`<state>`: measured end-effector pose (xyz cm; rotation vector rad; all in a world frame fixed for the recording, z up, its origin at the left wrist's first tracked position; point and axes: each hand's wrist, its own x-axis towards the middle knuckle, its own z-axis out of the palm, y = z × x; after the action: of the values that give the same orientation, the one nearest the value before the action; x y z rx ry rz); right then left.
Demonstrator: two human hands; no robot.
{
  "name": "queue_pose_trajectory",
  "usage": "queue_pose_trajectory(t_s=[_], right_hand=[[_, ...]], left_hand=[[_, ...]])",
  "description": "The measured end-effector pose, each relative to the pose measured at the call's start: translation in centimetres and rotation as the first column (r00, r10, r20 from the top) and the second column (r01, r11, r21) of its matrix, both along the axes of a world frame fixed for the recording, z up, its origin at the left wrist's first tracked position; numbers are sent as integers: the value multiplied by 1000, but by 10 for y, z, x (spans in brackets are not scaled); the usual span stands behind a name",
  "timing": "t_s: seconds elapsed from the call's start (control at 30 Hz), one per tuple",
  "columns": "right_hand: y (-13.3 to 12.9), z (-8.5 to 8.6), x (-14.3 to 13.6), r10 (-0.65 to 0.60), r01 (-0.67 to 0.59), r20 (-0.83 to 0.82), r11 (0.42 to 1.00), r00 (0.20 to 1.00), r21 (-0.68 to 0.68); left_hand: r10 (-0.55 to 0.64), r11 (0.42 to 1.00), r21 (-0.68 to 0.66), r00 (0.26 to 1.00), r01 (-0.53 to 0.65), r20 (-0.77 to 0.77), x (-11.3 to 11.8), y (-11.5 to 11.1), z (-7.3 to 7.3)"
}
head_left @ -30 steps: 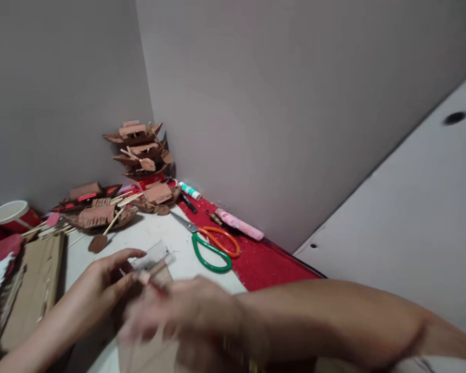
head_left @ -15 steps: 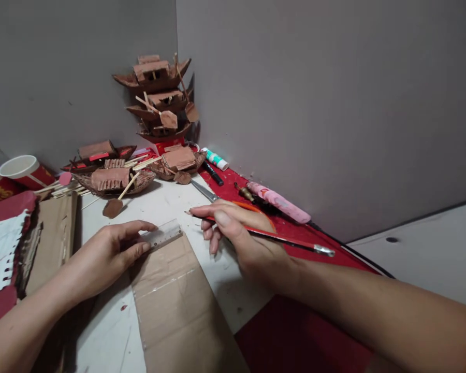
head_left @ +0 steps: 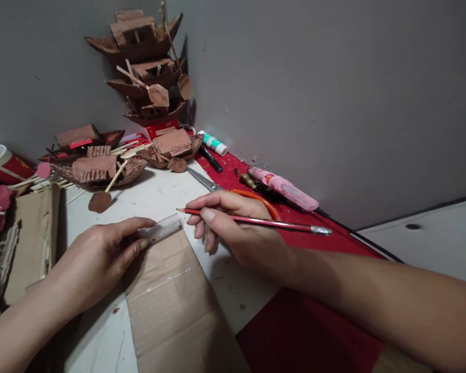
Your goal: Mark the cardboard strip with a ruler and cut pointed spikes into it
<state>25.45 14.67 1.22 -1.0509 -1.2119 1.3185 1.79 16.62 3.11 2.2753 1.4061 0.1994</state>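
My left hand [head_left: 104, 254] grips a clear ruler [head_left: 165, 229] between thumb and fingers. The ruler lies across the far end of a long strip of brown cardboard [head_left: 174, 305] on the white tabletop [head_left: 159, 194]. Part of the ruler is hidden under my fingers. My right hand [head_left: 236, 228] is closed round a red and black pencil [head_left: 272, 223]. Its sharpened tip points left, just above the ruler's right end; I cannot tell whether it touches. Scissors [head_left: 205, 181] with orange handles lie behind my right hand, partly covered by it.
Cardboard model boats [head_left: 97, 171] stand at the back left, with several stacked in the corner [head_left: 140, 39]. Along the right wall lie a glue stick [head_left: 215, 143], a black marker [head_left: 212, 158] and a pink tool [head_left: 283, 189] with a cord. Folded cardboard [head_left: 29, 233] and a paper cup [head_left: 5, 163] are at left.
The view has shifted, so the boats sit higher and further left. My right hand has moved the pencil slightly left, its tip closer to the ruler's end. The left hand still holds the ruler.
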Motion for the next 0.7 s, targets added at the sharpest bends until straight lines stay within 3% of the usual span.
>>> queue_pose_trajectory(t_s=[0.53, 0.7], right_hand=[[0, 4, -3, -17, 18, 43, 1000, 999, -18], [2, 1, -2, 24, -29, 201, 999, 979, 20]], left_hand=[[-13, 1000, -14, 1000, 13, 23, 4, 4, -1], [-19, 1000, 13, 999, 19, 29, 3, 4, -2]])
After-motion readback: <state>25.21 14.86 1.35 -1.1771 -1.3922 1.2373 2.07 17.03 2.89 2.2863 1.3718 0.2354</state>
